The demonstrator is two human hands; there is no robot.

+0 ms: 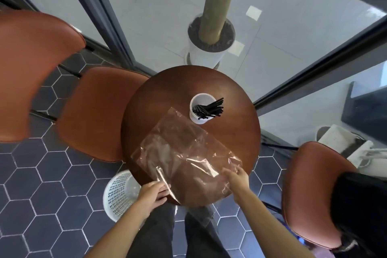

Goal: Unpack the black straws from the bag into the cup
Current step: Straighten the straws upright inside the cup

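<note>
Clear plastic bag lay flattened on the round brown wooden surface.
Left hand pinched its near-left edge; right hand gripped its near-right corner. Thin black straws stood, leaning right, in the white cylindrical cup just beyond the bag.
</note>
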